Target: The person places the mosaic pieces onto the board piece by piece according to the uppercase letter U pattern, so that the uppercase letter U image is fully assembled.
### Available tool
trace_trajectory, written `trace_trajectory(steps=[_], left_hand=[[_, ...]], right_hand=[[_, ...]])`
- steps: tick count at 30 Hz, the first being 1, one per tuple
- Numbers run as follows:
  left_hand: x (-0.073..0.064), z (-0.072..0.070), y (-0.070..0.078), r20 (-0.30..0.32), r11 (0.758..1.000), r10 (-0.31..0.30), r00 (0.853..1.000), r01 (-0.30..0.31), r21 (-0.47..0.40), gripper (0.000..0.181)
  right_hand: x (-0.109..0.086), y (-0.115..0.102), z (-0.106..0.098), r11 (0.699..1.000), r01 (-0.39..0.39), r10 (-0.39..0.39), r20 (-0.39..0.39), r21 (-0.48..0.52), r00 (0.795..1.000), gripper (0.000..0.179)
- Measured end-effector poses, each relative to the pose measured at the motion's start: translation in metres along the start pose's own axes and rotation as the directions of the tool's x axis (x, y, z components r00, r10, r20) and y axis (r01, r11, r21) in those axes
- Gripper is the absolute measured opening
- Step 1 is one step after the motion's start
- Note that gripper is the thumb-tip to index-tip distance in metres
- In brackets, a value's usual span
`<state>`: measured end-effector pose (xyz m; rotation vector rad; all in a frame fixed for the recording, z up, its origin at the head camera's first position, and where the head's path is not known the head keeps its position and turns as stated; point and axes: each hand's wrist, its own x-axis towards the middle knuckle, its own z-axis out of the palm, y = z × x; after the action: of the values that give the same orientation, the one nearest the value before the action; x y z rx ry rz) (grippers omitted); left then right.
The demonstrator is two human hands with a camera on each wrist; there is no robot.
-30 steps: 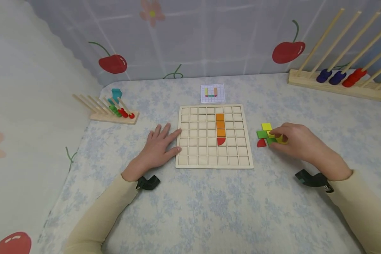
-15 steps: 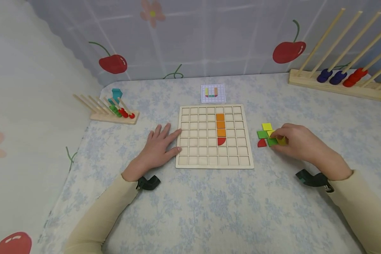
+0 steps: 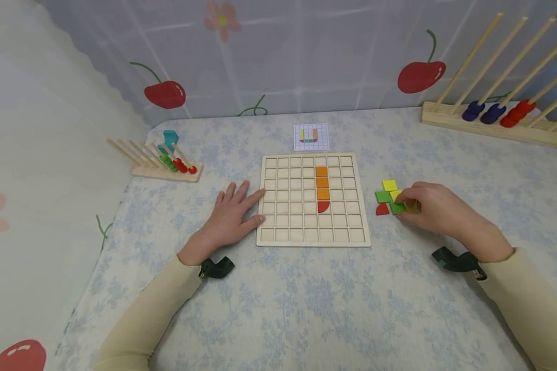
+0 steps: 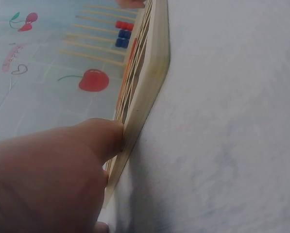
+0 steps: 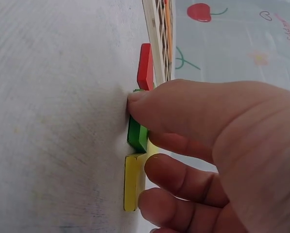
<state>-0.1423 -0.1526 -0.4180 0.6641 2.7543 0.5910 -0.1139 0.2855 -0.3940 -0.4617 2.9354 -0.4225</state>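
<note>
My left hand lies with fingers spread at the left edge of a wooden grid board, thumb and forefinger touching its rim. A column of orange square tiles with a red rounded tile below it sits in the board's cells. To the right, my right hand pinches a green square tile in a small cluster, thumb at its near edge. Beside it in the right wrist view are a yellow tile and a red tile. The hand partly covers the yellow tiles.
Behind the board lies a pattern card with a coloured U shape. A small bead rack stands at the left, a larger one at the back right. A cherry-print curtain hangs along the back edge.
My right hand's fingertips have shifted slightly over the cluster, and the yellow tile under the hand shows less than before. My left hand and the board stay where they were.
</note>
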Motion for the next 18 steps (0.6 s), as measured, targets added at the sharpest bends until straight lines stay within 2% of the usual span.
trace_trajectory(steps=[6,12,18], left_hand=[[0.0000,0.0008,-0.0012,0.000,1.000,0.005,1.000,-0.005,-0.005,0.064],[0.0002,0.0024,-0.0026,-0.002,1.000,0.005,1.000,-0.005,-0.007,0.064],[0.0003,0.0029,-0.0031,-0.004,1.000,0.004,1.000,-0.004,-0.006,0.065]], right_hand=[[0.0000,-0.0011,0.0013,1.000,-0.002,0.002,0.002,0.011,1.000,0.025],[-0.0015,-0.0039,0.0018,0.998,0.055,-0.055,-0.010,0.025,0.998,0.021],[-0.0016,-0.0061,0.0021,0.998,0.066,-0.066,-0.004,0.021,0.998,0.027]])
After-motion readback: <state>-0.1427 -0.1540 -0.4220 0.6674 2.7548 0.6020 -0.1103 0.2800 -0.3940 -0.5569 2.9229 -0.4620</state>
